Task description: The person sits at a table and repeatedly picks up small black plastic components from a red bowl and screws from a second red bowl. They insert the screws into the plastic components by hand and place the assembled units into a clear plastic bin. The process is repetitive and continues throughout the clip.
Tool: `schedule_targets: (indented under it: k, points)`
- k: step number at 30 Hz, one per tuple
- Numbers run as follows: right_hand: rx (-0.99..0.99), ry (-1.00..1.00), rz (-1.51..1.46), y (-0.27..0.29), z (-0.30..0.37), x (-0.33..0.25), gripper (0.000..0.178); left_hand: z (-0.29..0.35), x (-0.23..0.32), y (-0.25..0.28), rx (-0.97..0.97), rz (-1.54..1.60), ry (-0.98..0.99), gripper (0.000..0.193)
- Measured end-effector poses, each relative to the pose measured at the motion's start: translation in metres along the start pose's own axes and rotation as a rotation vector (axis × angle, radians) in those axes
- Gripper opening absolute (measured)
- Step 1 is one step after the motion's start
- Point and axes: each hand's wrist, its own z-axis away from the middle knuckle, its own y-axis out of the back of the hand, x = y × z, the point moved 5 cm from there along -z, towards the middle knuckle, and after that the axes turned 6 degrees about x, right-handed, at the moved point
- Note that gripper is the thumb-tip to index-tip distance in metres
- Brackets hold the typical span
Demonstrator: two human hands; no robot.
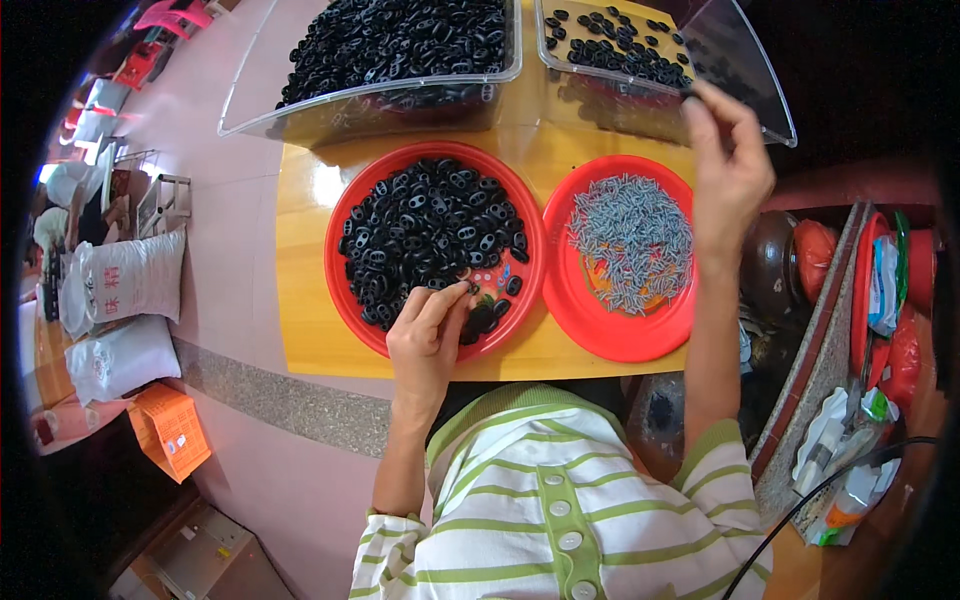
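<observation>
My left hand [428,335] is over the near edge of a red plate [336,290] heaped with black oval two-holed plastic pieces [420,225]. Its fingertips are pinched together, and what they hold, if anything, is hidden. My right hand [732,170] is raised at the near rim of the right clear plastic bin [640,105]. Thumb and fingers there close on a small black piece [688,94]. Similar black pieces [620,40] lie scattered inside that bin. Left of my right forearm, a second red plate [610,345] carries a pile of small grey screws [635,235].
A larger clear bin [400,95] full of black pieces stands at the far left of the yellow table [305,230]. White sacks [130,280] and an orange bag [168,432] rest on the floor at left. Right of the table are jars and a shelf [810,350] with packets.
</observation>
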Motion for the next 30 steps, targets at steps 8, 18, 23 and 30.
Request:
schedule_targets:
  k: [8,18,23,30]
  points:
    - [-0.012,0.167,0.332,0.005,-0.038,0.021,0.019,-0.002,-0.001,-0.008,-0.010,-0.183,-0.036,0.022]
    - [-0.810,-0.216,0.111,0.018,0.109,0.005,0.009,-0.004,-0.004,-0.012,-0.054,-0.106,0.038,0.019]
    - [-0.713,-0.200,0.163,0.024,0.132,0.008,0.012,-0.004,0.001,-0.015,-0.066,-0.011,0.041,0.016]
    - [-0.633,-0.057,0.290,0.007,0.137,0.001,0.011,0.007,0.014,-0.008,-0.008,0.231,0.036,0.012]
